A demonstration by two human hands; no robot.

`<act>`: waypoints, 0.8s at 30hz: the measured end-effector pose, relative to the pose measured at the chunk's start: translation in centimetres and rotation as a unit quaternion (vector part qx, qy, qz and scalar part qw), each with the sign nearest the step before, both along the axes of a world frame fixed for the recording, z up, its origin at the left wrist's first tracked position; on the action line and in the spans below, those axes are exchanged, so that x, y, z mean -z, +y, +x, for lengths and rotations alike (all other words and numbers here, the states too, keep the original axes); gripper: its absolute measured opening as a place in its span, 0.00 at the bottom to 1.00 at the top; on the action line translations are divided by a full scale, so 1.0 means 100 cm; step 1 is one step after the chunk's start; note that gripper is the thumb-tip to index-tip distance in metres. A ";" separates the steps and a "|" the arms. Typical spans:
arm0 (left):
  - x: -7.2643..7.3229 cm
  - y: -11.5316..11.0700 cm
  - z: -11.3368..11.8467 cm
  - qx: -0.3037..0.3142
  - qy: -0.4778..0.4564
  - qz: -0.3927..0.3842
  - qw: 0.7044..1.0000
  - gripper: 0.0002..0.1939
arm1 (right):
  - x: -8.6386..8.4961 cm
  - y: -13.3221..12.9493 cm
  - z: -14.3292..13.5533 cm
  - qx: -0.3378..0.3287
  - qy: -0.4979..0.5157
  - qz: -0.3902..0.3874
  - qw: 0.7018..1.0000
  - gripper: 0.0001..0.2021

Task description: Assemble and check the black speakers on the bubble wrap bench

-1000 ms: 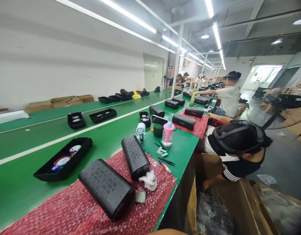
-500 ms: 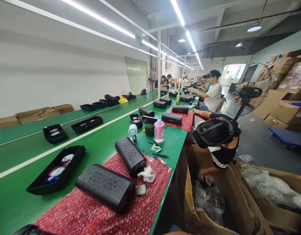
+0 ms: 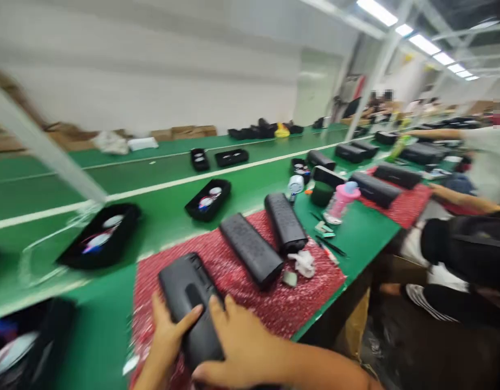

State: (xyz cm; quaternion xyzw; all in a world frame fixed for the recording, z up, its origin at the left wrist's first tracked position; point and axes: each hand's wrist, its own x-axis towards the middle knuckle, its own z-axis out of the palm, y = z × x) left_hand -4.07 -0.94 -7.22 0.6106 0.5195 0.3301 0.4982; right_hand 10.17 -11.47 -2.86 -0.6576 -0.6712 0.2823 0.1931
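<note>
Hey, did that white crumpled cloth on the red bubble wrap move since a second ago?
No. The white cloth lies by the end of the same black speaker on the red bubble wrap, beside the small grey pad; only the camera swung.

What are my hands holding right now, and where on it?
Both the left hand and right hand grip the black speaker casing at its near end.

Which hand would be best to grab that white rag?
Probably the right hand. It lies on the black case on the side nearer the rag. The left hand is on the far side.
</note>
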 end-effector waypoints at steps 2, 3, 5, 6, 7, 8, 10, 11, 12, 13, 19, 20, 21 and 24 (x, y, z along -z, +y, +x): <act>-0.002 -0.005 0.001 -0.027 -0.044 -0.025 0.998 0.53 | -0.007 -0.002 0.032 -0.042 0.066 0.063 0.995 0.33; -0.003 -0.007 0.003 -0.036 -0.064 -0.031 0.997 0.53 | -0.008 0.001 0.049 -0.010 0.101 0.092 0.991 0.21; -0.004 -0.009 0.008 -0.052 -0.104 -0.056 0.992 0.56 | -0.006 0.017 0.085 0.126 0.116 0.158 0.973 0.19; -0.004 -0.011 0.010 -0.058 -0.122 -0.062 0.989 0.57 | -0.005 0.028 0.102 0.168 0.092 0.170 0.967 0.20; -0.003 -0.012 0.011 -0.061 -0.138 -0.066 0.986 0.59 | -0.003 0.040 0.118 0.200 0.061 0.166 0.964 0.22; -0.003 -0.014 0.012 -0.062 -0.152 -0.067 0.984 0.59 | -0.002 0.053 0.132 0.205 0.046 0.155 0.965 0.23; -0.002 -0.017 0.012 -0.063 -0.175 -0.071 0.980 0.61 | 0.003 0.078 0.151 0.183 0.024 0.122 0.975 0.24; -0.002 -0.017 0.011 -0.065 -0.185 -0.074 0.978 0.61 | 0.005 0.088 0.155 0.161 0.019 0.098 0.982 0.24; -0.002 -0.018 0.011 -0.067 -0.195 -0.077 0.975 0.62 | 0.006 0.095 0.157 0.143 0.012 0.075 0.987 0.24; -0.001 -0.018 0.010 -0.067 -0.206 -0.079 0.973 0.62 | 0.007 0.098 0.155 0.129 0.005 0.055 0.990 0.24; 0.003 -0.021 0.008 -0.075 -0.253 -0.080 0.961 0.62 | 0.003 0.088 0.130 0.084 -0.030 0.042 0.995 0.34; 0.003 -0.021 0.008 -0.076 -0.257 -0.079 0.960 0.62 | 0.003 0.087 0.127 0.085 -0.006 0.032 0.996 0.38; 0.004 -0.021 0.008 -0.077 -0.261 -0.079 0.959 0.62 | 0.003 0.088 0.124 0.089 0.033 0.011 0.995 0.42; 0.004 -0.022 0.009 -0.076 -0.271 -0.074 0.957 0.61 | 0.006 0.093 0.119 0.105 0.162 -0.067 0.979 0.47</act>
